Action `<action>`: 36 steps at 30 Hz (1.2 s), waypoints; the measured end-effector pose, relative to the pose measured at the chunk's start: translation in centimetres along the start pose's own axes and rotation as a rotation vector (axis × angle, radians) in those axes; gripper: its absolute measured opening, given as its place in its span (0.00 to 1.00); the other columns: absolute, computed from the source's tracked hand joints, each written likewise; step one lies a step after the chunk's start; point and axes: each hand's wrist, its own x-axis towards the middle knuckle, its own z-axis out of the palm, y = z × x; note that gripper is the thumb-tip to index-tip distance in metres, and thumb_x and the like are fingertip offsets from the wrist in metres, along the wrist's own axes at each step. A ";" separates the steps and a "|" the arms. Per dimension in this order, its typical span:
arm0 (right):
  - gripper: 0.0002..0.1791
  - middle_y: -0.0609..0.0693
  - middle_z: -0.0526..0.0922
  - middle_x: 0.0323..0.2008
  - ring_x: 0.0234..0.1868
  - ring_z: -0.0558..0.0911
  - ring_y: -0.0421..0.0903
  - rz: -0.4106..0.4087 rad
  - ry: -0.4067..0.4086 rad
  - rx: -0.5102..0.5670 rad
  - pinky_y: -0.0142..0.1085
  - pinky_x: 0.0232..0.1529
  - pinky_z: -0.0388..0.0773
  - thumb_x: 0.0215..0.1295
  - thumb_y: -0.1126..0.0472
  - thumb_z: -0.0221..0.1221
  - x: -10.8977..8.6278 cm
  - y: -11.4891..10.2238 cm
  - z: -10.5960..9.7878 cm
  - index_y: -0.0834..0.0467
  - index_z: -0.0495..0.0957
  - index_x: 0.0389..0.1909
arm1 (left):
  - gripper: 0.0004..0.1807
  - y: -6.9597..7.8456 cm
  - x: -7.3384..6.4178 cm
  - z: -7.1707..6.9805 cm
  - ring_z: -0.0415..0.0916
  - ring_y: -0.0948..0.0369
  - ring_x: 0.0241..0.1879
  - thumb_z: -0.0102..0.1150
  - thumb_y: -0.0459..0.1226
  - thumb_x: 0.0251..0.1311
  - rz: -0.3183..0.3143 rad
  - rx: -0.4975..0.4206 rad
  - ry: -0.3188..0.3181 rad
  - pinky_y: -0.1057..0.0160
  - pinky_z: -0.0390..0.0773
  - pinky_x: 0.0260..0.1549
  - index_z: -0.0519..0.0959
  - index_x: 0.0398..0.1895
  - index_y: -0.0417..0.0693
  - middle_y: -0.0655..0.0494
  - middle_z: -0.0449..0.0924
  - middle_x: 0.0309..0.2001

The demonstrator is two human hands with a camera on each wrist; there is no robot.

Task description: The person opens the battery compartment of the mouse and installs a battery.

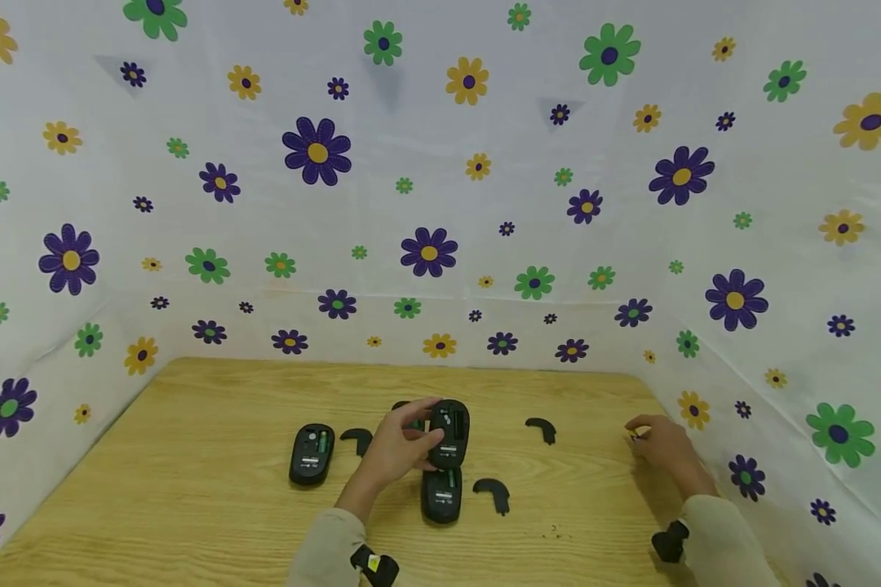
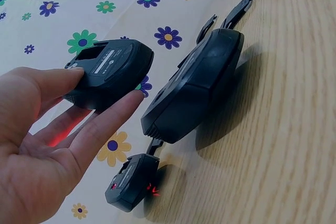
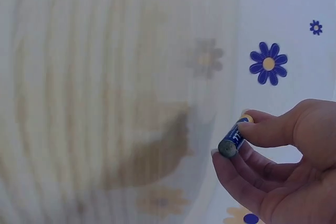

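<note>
My left hand (image 1: pixel 392 448) holds a black computer mouse (image 1: pixel 453 436) above the table, underside toward me, thumb on its base and fingers beneath. Its battery bay is uncovered and shows as a dark slot in the left wrist view. At the table's right side, my right hand (image 1: pixel 664 442) pinches a small blue and yellow battery (image 3: pixel 234 137) between thumb and fingers. Just below the held mouse lies another upturned mouse (image 1: pixel 442 499), with a green battery in its bay. A further mouse (image 1: pixel 400 404) is mostly hidden behind my left hand.
An upturned mouse (image 1: pixel 312 455) with a green battery lies on the left of the wooden table (image 1: pixel 227 408). Curved black battery covers lie about: one cover (image 1: pixel 357 440) beside that mouse, another cover (image 1: pixel 493 492) front centre, a third cover (image 1: pixel 542 428) farther back. Flowered cloth (image 1: pixel 426 204) walls the table.
</note>
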 end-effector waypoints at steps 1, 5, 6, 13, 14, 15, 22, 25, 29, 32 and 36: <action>0.14 0.71 0.87 0.39 0.36 0.87 0.59 -0.017 0.004 0.006 0.48 0.33 0.84 0.64 0.70 0.61 0.1 -0.2 0.0 0.72 0.82 0.49 | 0.29 0.0 0.0 0.0 0.87 0.54 0.45 0.63 0.34 0.70 -0.002 0.002 0.001 0.48 0.91 0.34 0.72 0.74 0.53 0.37 0.75 0.65; 0.15 0.70 0.88 0.38 0.34 0.88 0.57 -0.054 -0.006 0.026 0.45 0.31 0.84 0.63 0.71 0.60 0.3 -1.5 -0.1 0.71 0.81 0.50 | 0.30 0.0 0.0 0.0 0.87 0.53 0.45 0.63 0.34 0.70 -0.002 0.004 -0.002 0.49 0.91 0.33 0.71 0.74 0.51 0.36 0.75 0.65; 0.16 0.70 0.88 0.39 0.33 0.88 0.56 -0.044 -0.013 0.041 0.44 0.31 0.84 0.63 0.71 0.60 0.3 -1.9 -0.1 0.71 0.81 0.51 | 0.30 0.1 0.0 0.0 0.87 0.53 0.45 0.63 0.34 0.70 -0.001 0.003 -0.003 0.50 0.91 0.33 0.71 0.74 0.51 0.36 0.75 0.65; 0.17 0.70 0.88 0.41 0.31 0.87 0.49 -0.033 -0.046 0.099 0.42 0.31 0.83 0.67 0.69 0.59 0.5 -4.3 -0.2 0.70 0.80 0.55 | 0.29 0.3 -0.1 0.0 0.87 0.53 0.45 0.63 0.34 0.70 0.001 -0.004 -0.006 0.51 0.91 0.32 0.71 0.74 0.53 0.36 0.74 0.65; 0.17 0.70 0.88 0.41 0.31 0.87 0.49 -0.037 -0.045 0.098 0.42 0.31 0.83 0.67 0.69 0.59 0.5 -4.6 -0.2 0.70 0.80 0.55 | 0.29 0.3 0.0 0.0 0.87 0.53 0.45 0.63 0.34 0.71 0.003 -0.004 -0.006 0.51 0.91 0.32 0.71 0.74 0.53 0.36 0.74 0.65; 0.17 0.69 0.88 0.41 0.31 0.87 0.50 -0.040 -0.045 0.100 0.42 0.31 0.83 0.67 0.69 0.59 0.5 -4.9 -0.3 0.69 0.80 0.55 | 0.29 0.3 -0.1 0.0 0.87 0.53 0.45 0.63 0.34 0.71 0.006 -0.003 -0.006 0.51 0.91 0.32 0.71 0.74 0.53 0.36 0.74 0.65; 0.16 0.69 0.87 0.41 0.29 0.87 0.49 -0.058 -0.029 0.154 0.43 0.30 0.85 0.67 0.69 0.60 0.4 -6.7 -0.3 0.69 0.81 0.55 | 0.29 0.2 -0.1 0.0 0.87 0.52 0.46 0.63 0.34 0.71 0.020 -0.016 -0.017 0.52 0.91 0.31 0.71 0.74 0.49 0.33 0.74 0.65; 0.16 0.68 0.87 0.40 0.28 0.87 0.49 -0.072 -0.022 0.171 0.44 0.31 0.86 0.67 0.69 0.61 0.4 -7.4 -0.1 0.69 0.81 0.54 | 0.29 0.3 -0.1 0.0 0.87 0.52 0.45 0.63 0.34 0.70 0.011 -0.015 -0.017 0.51 0.91 0.31 0.71 0.74 0.51 0.34 0.74 0.65; 0.16 0.67 0.87 0.40 0.28 0.86 0.48 -0.079 -0.015 0.184 0.44 0.31 0.87 0.67 0.69 0.62 0.4 -8.2 0.0 0.68 0.81 0.54 | 0.29 0.3 0.0 0.0 0.87 0.53 0.45 0.63 0.34 0.70 -0.007 -0.009 -0.010 0.51 0.91 0.32 0.71 0.74 0.53 0.36 0.75 0.65; 0.15 0.68 0.87 0.41 0.29 0.87 0.48 -0.082 -0.014 0.202 0.43 0.31 0.87 0.67 0.69 0.62 0.5 -8.8 0.1 0.68 0.81 0.54 | 0.30 0.2 0.0 0.0 0.87 0.53 0.46 0.63 0.34 0.70 -0.008 -0.006 -0.011 0.51 0.91 0.32 0.71 0.74 0.51 0.36 0.74 0.65; 0.14 0.68 0.87 0.41 0.30 0.87 0.48 -0.088 -0.015 0.231 0.42 0.32 0.88 0.67 0.70 0.63 0.5 -9.5 0.3 0.67 0.82 0.53 | 0.30 0.2 0.1 0.0 0.87 0.53 0.46 0.63 0.33 0.70 -0.007 -0.008 -0.012 0.51 0.91 0.32 0.70 0.75 0.49 0.36 0.74 0.65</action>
